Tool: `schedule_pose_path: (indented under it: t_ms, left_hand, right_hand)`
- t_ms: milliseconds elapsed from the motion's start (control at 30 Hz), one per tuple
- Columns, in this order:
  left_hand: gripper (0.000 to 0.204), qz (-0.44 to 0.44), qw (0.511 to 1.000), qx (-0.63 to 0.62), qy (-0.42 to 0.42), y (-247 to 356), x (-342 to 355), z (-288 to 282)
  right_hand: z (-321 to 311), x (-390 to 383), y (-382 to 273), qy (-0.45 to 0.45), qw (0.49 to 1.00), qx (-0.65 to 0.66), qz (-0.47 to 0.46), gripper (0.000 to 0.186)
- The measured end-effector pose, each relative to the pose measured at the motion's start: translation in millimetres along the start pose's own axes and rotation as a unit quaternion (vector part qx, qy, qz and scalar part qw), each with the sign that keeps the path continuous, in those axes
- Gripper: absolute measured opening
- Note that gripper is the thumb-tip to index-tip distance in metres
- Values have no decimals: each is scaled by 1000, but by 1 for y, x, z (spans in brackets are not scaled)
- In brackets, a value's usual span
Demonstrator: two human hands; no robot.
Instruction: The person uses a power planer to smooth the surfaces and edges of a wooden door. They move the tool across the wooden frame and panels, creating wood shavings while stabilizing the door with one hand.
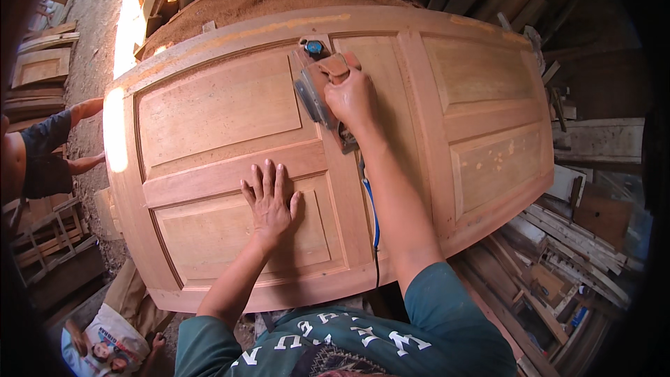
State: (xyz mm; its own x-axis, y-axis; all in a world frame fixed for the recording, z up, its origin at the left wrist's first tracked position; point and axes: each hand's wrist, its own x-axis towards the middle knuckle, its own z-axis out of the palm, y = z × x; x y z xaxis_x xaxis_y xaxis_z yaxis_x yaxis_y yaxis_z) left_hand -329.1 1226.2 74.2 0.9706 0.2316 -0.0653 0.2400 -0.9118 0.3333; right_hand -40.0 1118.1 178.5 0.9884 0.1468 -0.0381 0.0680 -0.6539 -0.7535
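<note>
A corded power tool (312, 98) rests on a paneled wooden door (230, 176) beneath the right hand (349, 98), whose fingers wrap its handle. Nearer the body, the left hand (271, 213) presses flat on the door, fingers spread. Sawdust (251, 5) lies heaped beyond the right hand; another person (45, 136) stands far left of the left.

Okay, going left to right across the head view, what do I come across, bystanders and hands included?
Person in dark shorts → left hand spread on the panelled door → handheld power tool gripped by the right hand → stacked pale boards.
</note>
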Motion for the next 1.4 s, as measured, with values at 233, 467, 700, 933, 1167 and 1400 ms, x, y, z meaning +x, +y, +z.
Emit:
schedule_pose_path:
  t_ms: [233,467,700,933,1167,1400]
  left_hand:
    - [80,-2,1000,-15,-11,6,1,-7]
    - [79,-8,1000,-20,-7,10,2,-13]
    - [79,0,999,-35,24,4,2,-4]
    - [76,13,997,0,71,-7,-2,14]
    - [71,15,994,14,104,-19,2,36]
    - [74,4,995,16,97,87,24,64]
  right_hand:
    - [32,68,4,29,999,35,-5,29]
    - [34,123,-32,-14,998,47,-33,52]
    - [-41,59,-23,11,988,-101,119,40]
    - [-238,-188,74,63,984,72,148,39]
    - [-379,-394,149,215,908,-81,352,39]
    - [-385,-425,209,184,927,51,321,37]
